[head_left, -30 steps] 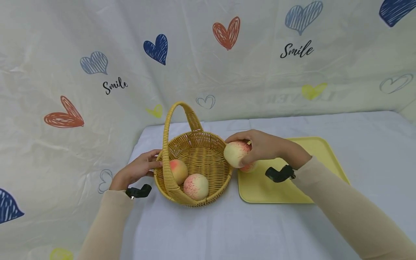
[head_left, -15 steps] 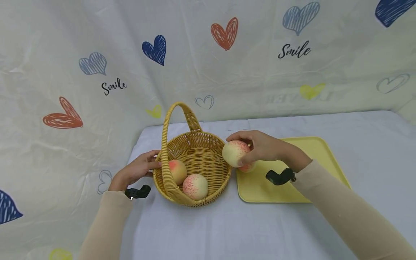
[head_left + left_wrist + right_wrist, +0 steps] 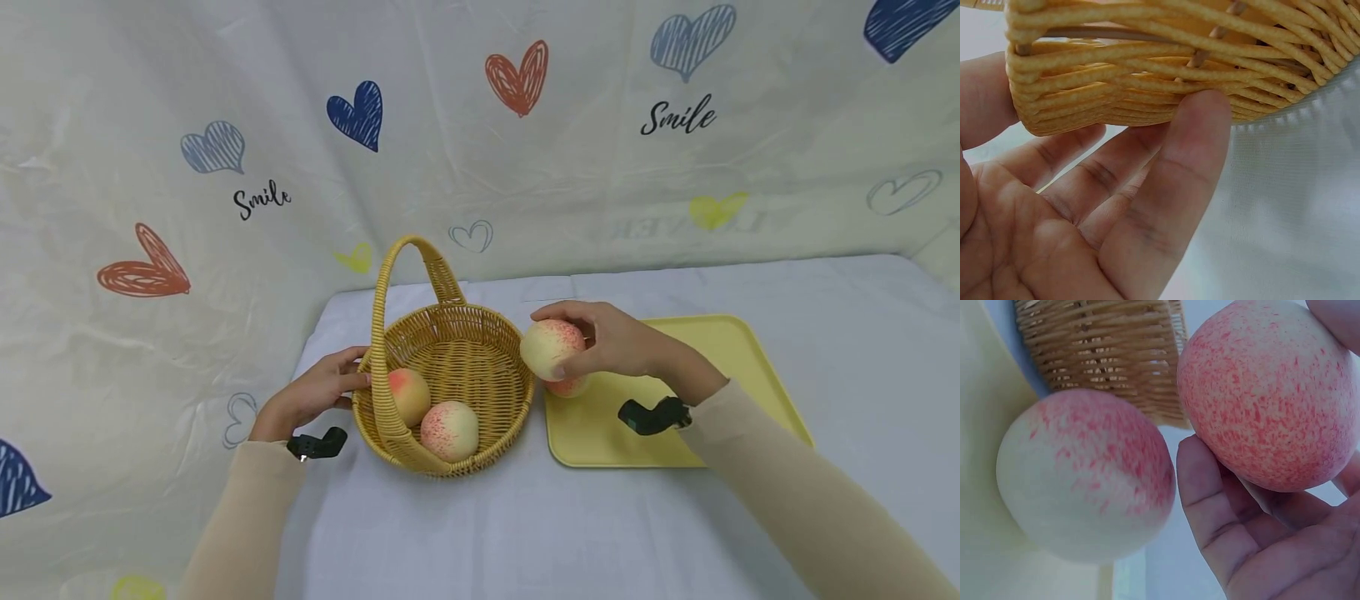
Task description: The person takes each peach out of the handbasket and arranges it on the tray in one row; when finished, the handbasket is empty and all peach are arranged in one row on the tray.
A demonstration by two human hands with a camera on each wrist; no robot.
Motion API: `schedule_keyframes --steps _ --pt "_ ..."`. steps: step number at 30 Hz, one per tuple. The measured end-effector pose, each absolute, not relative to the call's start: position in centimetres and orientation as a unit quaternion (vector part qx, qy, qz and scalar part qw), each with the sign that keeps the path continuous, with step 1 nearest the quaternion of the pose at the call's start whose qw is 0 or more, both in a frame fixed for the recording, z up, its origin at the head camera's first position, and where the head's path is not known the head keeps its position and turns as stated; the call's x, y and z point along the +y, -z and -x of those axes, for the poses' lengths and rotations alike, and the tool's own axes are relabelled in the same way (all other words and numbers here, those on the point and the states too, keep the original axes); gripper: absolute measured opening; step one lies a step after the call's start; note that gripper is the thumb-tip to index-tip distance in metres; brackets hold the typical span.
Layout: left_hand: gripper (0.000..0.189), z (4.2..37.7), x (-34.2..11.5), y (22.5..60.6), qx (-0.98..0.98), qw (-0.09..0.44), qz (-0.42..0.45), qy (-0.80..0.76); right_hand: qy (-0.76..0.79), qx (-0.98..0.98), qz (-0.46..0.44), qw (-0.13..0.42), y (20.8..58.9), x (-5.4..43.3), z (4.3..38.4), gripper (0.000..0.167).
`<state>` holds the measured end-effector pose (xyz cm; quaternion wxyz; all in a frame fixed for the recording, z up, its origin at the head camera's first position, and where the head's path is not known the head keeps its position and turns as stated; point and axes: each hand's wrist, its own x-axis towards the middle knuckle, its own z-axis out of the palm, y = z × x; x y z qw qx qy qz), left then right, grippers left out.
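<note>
My right hand grips a pale peach with red speckles, fingers and thumb around it, held just right of the wicker basket's rim. Below it a second peach sits on the yellow tray, partly covered by the held one in the head view. Two more peaches lie inside the basket: an orange one behind the handle and a speckled one at the front. My left hand holds the basket's left side, its thumb against the woven wall.
The basket's tall arched handle rises over its left part. A white cloth covers the table, and behind it hangs a curtain printed with hearts. Each wrist wears a black device.
My right hand with the peach first shifts slightly toward the basket, then back a little to the right, the peach now slightly higher. The left hand and basket stay put.
</note>
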<state>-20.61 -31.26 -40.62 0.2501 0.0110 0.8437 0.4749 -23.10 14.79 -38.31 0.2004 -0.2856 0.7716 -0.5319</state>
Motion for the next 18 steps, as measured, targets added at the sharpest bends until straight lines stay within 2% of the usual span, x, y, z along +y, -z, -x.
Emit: schedule_keyframes --steps 18 --pt "0.058 20.7 -31.4 40.8 0.844 0.25 -0.012 -0.474 0.54 0.788 0.243 0.166 38.6 19.0 22.2 0.068"
